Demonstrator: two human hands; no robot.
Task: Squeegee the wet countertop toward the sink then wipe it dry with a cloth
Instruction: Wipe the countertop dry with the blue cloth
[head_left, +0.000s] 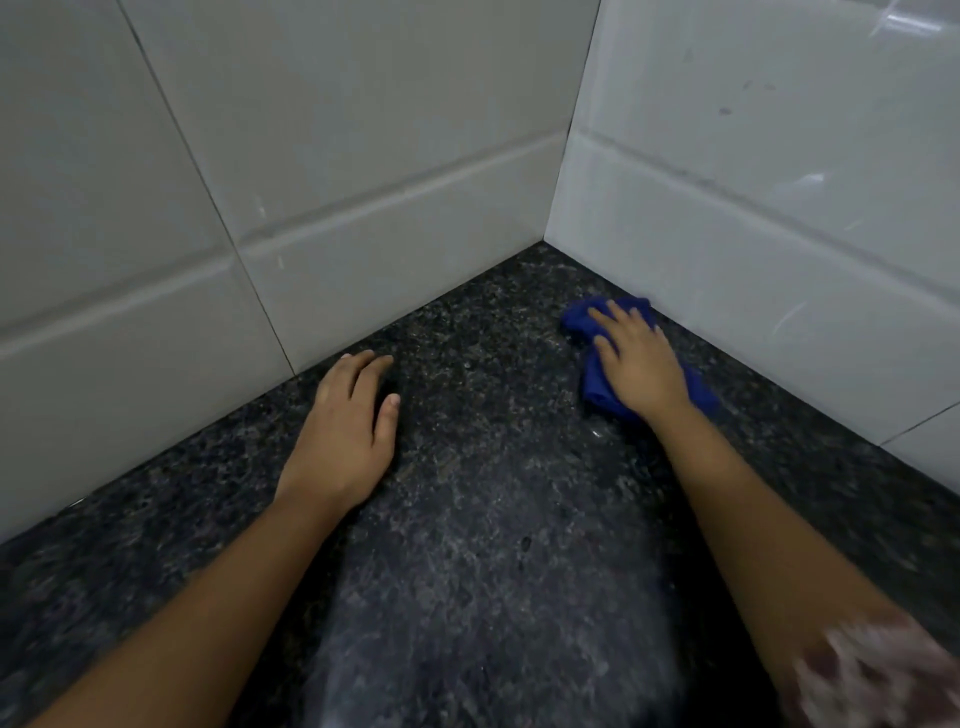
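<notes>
A dark speckled stone countertop (483, 467) runs into a tiled corner. A crumpled blue cloth (597, 382) lies on it close to the right wall. My right hand (636, 361) presses flat on the cloth with fingers spread and straight. My left hand (348, 415) rests palm down on the bare counter near the left wall, fingers straight, holding nothing. No squeegee and no sink are in view.
White tiled walls stand on the left (260, 182) and on the right (779, 208), meeting at the far corner (545, 241). A patterned sleeve edge (883, 670) shows at the lower right. A small drop (596, 433) glints on the counter below the cloth.
</notes>
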